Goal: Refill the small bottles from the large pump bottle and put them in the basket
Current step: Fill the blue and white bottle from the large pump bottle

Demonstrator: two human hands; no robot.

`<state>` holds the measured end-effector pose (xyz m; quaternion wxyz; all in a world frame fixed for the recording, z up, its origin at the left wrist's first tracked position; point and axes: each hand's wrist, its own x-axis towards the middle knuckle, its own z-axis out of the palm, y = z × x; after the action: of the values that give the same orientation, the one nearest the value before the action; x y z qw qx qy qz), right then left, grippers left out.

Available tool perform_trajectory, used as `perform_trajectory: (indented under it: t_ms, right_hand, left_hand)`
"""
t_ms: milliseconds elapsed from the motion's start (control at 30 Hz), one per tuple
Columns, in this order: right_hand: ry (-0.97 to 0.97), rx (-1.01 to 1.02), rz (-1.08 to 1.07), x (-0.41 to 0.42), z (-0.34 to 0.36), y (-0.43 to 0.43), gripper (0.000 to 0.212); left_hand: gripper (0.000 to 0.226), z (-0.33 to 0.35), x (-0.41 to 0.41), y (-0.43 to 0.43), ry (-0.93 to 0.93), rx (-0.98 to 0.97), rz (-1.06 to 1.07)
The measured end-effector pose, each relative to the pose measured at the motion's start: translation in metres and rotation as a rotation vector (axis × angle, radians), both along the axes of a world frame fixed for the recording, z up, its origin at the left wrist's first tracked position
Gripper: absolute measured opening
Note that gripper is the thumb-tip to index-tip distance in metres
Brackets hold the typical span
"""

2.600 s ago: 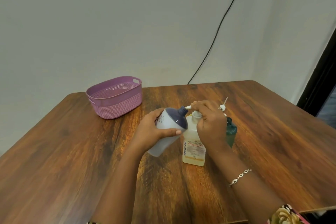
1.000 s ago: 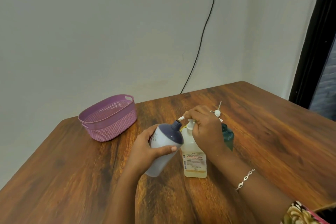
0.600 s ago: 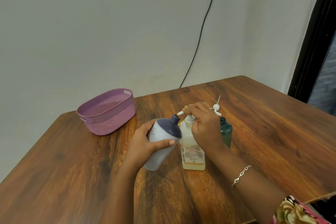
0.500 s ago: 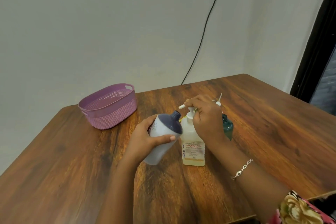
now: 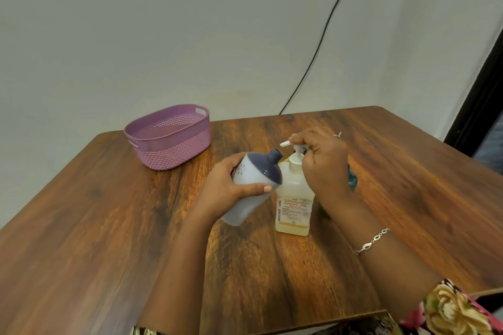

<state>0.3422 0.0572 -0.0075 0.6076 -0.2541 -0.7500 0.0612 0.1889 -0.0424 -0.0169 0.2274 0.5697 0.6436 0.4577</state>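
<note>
Moved: almost nothing since 0.5 s ago; both hands keep their grips.
Left hand (image 5: 228, 190): fingers (image 5: 258, 188) wrapped round white-and-blue small bottle (image 5: 255, 171), thumb across its front. Bottle tilted, mouth just under nozzle (image 5: 284, 143), immediately left of pump bottle (image 5: 295, 198).
Right hand (image 5: 324, 163): fingers curled down over the pump bottle's head, clamped on it; wrist arched above.
Pump bottle: upright on surface (image 5: 109, 226).
Count: one pump bottle. Two small bottles; green bottle (image 5: 352, 178) just behind-right of pump bottle, mostly hidden. One basket (image 5: 174, 144), well left and behind.

One basket (image 5: 177, 151), one pump bottle (image 5: 294, 200), one white bottle (image 5: 254, 171), perhaps one green bottle (image 5: 352, 178).
</note>
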Motion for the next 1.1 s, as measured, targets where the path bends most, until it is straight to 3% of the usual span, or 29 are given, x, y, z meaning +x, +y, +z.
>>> perform_trajectory:
  t_ms: [200,367,533,700,900,1100]
  right_hand:
    - [-0.037,0.078,-0.051,-0.004,-0.011,0.002,0.033]
    - [-0.019,0.03,-0.012,0.002,-0.007,-0.001,0.032]
    - [0.006,0.017,-0.024,-0.005,-0.002,0.001,0.036]
    - [0.004,0.043,-0.049,-0.011,-0.017,0.0,0.032]
    - [0.013,0.043,-0.026,-0.004,-0.007,0.0,0.034]
    - [-0.006,0.065,-0.075,-0.01,-0.012,0.003,0.029]
  left_hand:
    - [0.076,-0.001,0.0,-0.001,-0.005,-0.009,0.007]
    - [0.066,0.003,0.001,-0.003,-0.029,-0.007,-0.001]
    - [0.074,0.002,-0.003,-0.003,-0.018,-0.013,-0.002]
    - [0.063,0.001,-0.002,-0.001,-0.011,-0.022,-0.003]
    - [0.079,0.002,-0.003,0.0,-0.007,-0.027,0.003]
    - [0.075,0.0,0.0,-0.001,-0.01,-0.02,-0.007]
